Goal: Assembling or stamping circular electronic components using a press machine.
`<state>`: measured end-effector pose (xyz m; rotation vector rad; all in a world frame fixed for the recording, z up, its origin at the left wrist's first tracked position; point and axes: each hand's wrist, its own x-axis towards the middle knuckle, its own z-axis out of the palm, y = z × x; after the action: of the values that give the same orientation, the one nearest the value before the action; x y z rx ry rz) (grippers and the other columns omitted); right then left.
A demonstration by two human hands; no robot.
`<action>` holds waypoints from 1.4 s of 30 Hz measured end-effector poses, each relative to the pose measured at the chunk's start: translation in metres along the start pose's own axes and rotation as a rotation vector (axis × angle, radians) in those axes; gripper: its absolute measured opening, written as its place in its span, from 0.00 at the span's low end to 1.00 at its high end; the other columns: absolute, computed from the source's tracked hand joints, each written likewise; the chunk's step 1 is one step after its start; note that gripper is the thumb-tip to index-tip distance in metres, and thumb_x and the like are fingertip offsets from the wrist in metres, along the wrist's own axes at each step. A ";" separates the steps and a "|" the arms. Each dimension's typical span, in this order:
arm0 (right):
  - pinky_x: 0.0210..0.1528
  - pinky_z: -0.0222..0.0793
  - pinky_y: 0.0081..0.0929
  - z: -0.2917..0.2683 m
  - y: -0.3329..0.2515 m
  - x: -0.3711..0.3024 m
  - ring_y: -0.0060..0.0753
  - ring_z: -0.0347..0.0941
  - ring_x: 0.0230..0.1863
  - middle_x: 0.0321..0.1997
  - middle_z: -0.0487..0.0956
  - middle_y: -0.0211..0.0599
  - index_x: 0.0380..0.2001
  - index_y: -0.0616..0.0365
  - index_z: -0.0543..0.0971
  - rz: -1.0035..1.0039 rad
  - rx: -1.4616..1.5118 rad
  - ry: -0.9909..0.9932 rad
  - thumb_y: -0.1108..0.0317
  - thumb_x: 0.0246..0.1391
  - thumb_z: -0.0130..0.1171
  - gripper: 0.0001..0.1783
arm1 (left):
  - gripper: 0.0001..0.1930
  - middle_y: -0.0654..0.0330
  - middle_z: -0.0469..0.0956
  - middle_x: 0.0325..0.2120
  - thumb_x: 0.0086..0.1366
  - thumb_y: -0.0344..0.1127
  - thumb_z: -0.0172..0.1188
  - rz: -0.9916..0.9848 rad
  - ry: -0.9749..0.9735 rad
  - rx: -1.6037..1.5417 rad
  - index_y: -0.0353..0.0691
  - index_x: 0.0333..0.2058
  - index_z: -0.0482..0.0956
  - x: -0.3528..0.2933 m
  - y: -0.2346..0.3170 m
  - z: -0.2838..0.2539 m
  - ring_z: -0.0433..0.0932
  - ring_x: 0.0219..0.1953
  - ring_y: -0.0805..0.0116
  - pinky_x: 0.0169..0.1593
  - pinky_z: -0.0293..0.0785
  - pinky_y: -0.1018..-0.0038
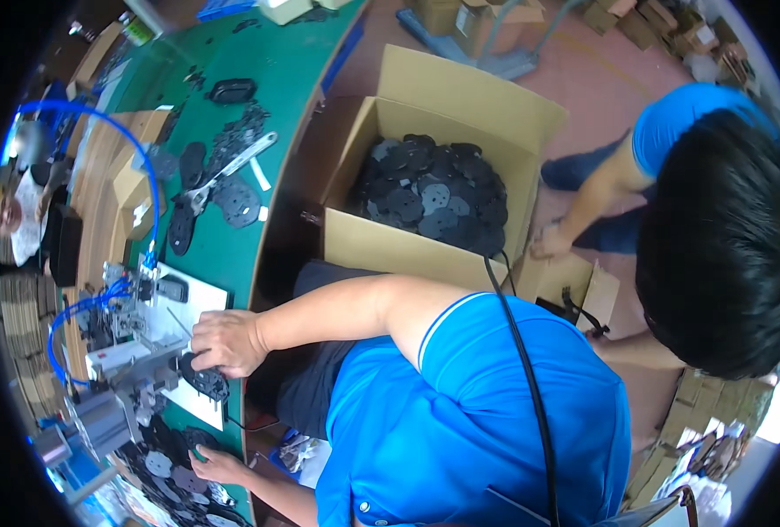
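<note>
My right hand (229, 343) is closed on a black oval plastic part (204, 379), its fingers bent over the part's upper end. The part lies by a white board (198, 303), next to a metal pneumatic fixture (109, 413) with blue air hoses. Lower down, my left hand (218, 466) rests at the edge of a pile of flat black and grey plastic discs (158, 463). Its fingers are slightly apart, with something green at one fingertip; I make out nothing held in them. Another small black part (173, 289) sits on the board.
A large open carton (425, 249) full of black discs stands beside the green table (271, 83). A metal wrench-like tool (236, 164) and loose black parts lie on the table. A co-worker in blue (715, 237) bends over a smaller carton (596, 299). A black cable (530, 378) crosses my shirt.
</note>
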<state>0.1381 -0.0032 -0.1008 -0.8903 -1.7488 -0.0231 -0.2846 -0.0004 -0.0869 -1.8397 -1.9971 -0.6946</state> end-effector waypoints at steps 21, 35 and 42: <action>0.58 0.72 0.49 -0.001 -0.002 0.004 0.47 0.78 0.46 0.41 0.80 0.33 0.40 0.46 0.84 -0.054 -0.035 0.022 0.57 0.40 0.74 0.21 | 0.33 0.43 0.89 0.54 0.84 0.62 0.57 0.097 -0.202 0.202 0.33 0.59 0.90 0.008 0.025 0.001 0.85 0.55 0.38 0.63 0.80 0.50; 0.59 0.73 0.49 -0.001 -0.005 0.004 0.47 0.81 0.46 0.40 0.83 0.32 0.40 0.44 0.85 -0.037 -0.091 -0.035 0.56 0.44 0.74 0.18 | 0.31 0.41 0.89 0.53 0.83 0.58 0.58 0.111 -0.183 0.182 0.32 0.60 0.89 0.004 0.013 0.007 0.86 0.53 0.37 0.62 0.80 0.50; 0.59 0.74 0.49 -0.010 0.000 0.004 0.47 0.80 0.47 0.41 0.82 0.32 0.40 0.44 0.84 -0.045 -0.110 -0.017 0.56 0.44 0.74 0.18 | 0.30 0.41 0.89 0.54 0.83 0.57 0.57 0.070 -0.244 0.140 0.33 0.60 0.89 0.010 0.023 0.008 0.85 0.54 0.37 0.62 0.80 0.49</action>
<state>0.1453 -0.0053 -0.0934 -0.9328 -1.7969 -0.1422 -0.2624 0.0134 -0.0856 -1.9777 -2.0567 -0.3142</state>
